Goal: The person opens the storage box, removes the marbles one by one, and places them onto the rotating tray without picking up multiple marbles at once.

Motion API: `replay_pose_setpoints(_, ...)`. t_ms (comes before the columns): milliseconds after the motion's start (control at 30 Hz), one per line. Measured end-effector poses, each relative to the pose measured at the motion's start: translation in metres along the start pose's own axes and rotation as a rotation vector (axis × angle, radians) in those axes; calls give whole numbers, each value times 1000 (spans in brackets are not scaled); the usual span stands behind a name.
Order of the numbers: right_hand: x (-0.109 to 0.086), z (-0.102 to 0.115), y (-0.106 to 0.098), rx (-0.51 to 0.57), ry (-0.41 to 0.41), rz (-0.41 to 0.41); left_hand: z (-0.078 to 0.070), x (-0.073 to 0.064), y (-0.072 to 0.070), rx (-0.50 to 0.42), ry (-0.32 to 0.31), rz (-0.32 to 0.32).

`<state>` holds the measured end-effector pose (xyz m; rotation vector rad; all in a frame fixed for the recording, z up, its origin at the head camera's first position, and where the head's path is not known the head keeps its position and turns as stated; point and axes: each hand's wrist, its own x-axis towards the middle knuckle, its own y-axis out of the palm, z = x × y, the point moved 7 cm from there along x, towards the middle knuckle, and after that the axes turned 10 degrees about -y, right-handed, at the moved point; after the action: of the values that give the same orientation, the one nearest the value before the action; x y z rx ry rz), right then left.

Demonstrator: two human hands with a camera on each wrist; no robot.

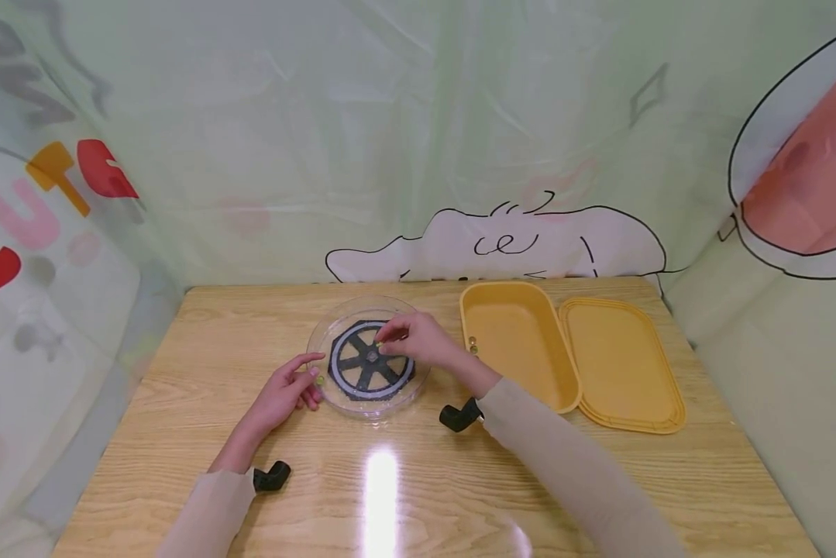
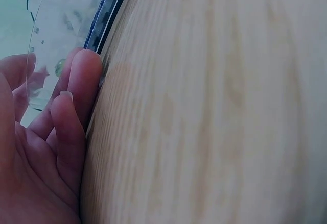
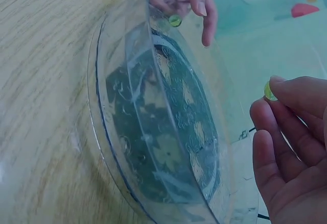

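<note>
A clear round dish (image 1: 369,411) stands on the table, with a dark six-spoked wheel pattern (image 1: 372,356) at its bottom. My right hand (image 1: 421,341) is over the dish, pinching a small yellow-green glass marble (image 3: 270,91) between thumb and index finger. At the dish's left side my left hand (image 1: 288,391) touches the wall, its index finger stretched over the rim and other fingers outside, low by the base (image 2: 84,76). Another green marble (image 3: 175,20) is inside the dish, close to the left fingers.
Right of the dish stands a yellow plastic box (image 1: 518,341), with a few small marbles (image 1: 473,341) at its left side, partly behind the right wrist. A yellow lid (image 1: 623,364) lies beside it. A printed curtain (image 1: 390,139) hangs behind the wooden table (image 1: 306,511).
</note>
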<state>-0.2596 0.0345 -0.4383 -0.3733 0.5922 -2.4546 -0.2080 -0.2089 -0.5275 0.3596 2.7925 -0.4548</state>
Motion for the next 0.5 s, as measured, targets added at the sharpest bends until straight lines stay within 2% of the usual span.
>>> replay_pose_setpoints(133, -1, -1, 1, 5, 0, -9, 0, 1, 0, -5, 9, 8)
replay_pose_setpoints(300, -3, -5, -6, 8, 45, -23, 2, 1, 0, -8, 10, 13)
replay_pose_setpoints(500, -8, -6, -31, 6, 57, -75, 2, 1, -1, 0, 9, 0)
